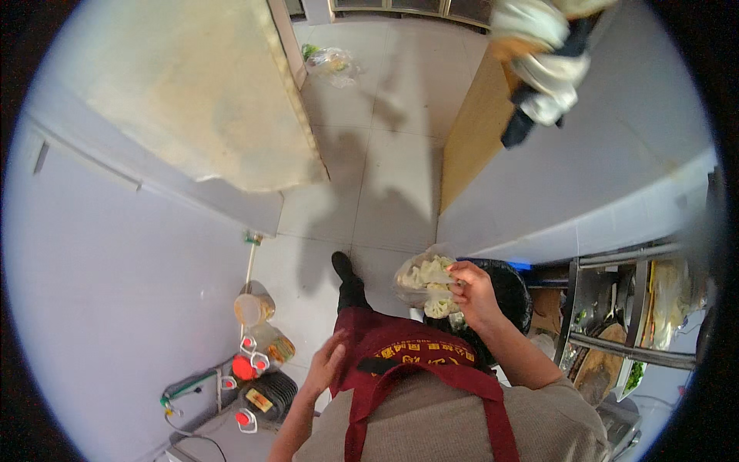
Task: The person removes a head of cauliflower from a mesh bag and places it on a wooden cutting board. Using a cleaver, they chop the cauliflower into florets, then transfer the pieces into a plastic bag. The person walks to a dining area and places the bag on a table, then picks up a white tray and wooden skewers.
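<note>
My right hand (474, 291) grips the top of a clear plastic bag (409, 283) that holds pale cauliflower florets (440, 307). The bag hangs in front of a dark red apron (392, 341) with yellow writing, beside a bin lined with a black bag (511, 294). Low at my left side, against the edge of the apron, my left hand (330, 358) has its fingers extended and holds nothing. One black shoe (342, 265) shows on the tiled floor ahead.
Jugs with red caps (247, 418) and a tub (248, 310) stand along the left wall. A stained curtain (231, 115) hangs at the doorway, cloths (545, 81) at upper right. Another plastic bag (335, 64) lies on the far floor. Metal shelving (635, 349) with a round chopping board (600, 364) is at right.
</note>
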`<state>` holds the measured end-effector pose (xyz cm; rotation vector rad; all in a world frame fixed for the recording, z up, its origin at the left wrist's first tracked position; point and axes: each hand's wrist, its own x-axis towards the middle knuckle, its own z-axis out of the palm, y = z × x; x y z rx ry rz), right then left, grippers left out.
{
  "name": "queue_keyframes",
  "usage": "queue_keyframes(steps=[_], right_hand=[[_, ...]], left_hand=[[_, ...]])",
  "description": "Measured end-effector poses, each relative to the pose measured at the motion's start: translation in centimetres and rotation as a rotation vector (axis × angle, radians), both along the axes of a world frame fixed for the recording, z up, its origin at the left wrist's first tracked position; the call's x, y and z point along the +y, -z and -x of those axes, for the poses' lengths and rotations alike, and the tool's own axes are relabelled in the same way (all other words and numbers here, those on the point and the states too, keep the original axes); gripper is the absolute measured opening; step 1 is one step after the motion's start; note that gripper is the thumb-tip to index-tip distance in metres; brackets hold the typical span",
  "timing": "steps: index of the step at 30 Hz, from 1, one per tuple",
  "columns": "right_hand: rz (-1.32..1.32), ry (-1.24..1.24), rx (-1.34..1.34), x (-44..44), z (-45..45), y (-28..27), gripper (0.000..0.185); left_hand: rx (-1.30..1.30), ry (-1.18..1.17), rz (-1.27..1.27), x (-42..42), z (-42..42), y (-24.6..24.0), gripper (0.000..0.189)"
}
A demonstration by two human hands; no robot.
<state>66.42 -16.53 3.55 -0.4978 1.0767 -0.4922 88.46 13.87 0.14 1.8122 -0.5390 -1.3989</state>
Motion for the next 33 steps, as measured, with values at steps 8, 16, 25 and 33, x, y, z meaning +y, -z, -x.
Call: queue_keyframes(steps=[8, 16, 25, 33], right_hand=[[-0.003, 0.204, 0.168, -9.0, -10.7, -2.8, 0.011], [0.073, 0.35, 0.111, -19.5, -16.2, -2.5, 0.022], [0.065, 0.345, 0.018, -37.1, -22.3, 3.2, 0.017], [0.083, 0.423, 0.024, -55.7, -23.2, 3.7, 0.013]], left_hand=[[-0.187, 0.117, 0.516, -20.4, -20.8, -5.7, 0.068], [-0.843, -0.488, 0.51, -40.6, -40.5, -10.5, 0.074], [-0.802, -0.573, 0.506, -58.7, -51.5, 7.7, 0.08], [-0.636, 0.133, -0.579, -62.9, -49.4, 24.5, 0.069]])
